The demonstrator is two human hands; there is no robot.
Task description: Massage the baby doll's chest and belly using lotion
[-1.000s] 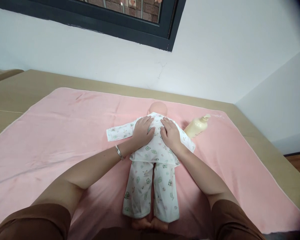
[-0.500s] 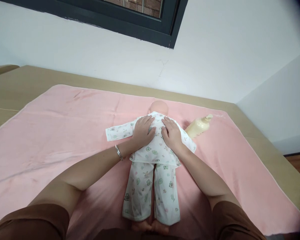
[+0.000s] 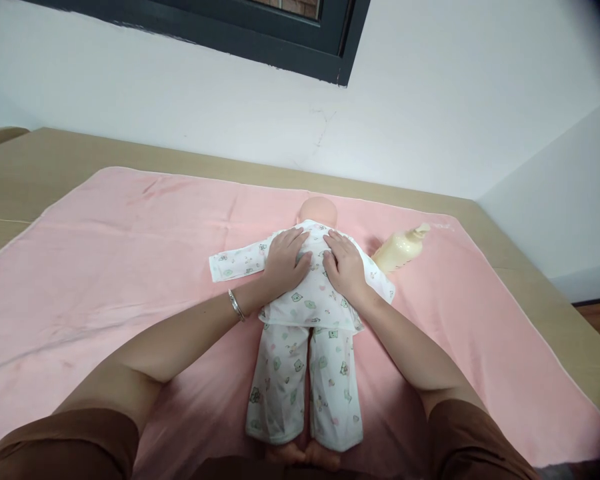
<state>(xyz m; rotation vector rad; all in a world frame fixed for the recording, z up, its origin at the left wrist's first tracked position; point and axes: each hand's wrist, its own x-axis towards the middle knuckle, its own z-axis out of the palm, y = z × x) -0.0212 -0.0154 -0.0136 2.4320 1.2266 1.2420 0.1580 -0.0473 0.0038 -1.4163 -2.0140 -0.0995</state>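
Note:
A baby doll (image 3: 310, 307) in a white printed top and trousers lies face down, its bald head away from me and its feet toward me. My left hand (image 3: 286, 261) rests flat on the left side of its upper back, fingers stretched out. On the right side of the back lies my right hand (image 3: 346, 265), also flat with the thumb apart. Neither hand grips anything. Just beyond the doll's right sleeve, a cream pump bottle (image 3: 399, 249) lies on its side. The doll's face is hidden.
Under the doll is a pink blanket (image 3: 130, 267) spread over a wooden table (image 3: 195, 160). A white wall (image 3: 260, 107) with a dark window frame (image 3: 280, 47) rises behind the table's far edge.
The view has shifted very slightly. Both hands stay in the same places on the doll's back, and the bottle lies as before.

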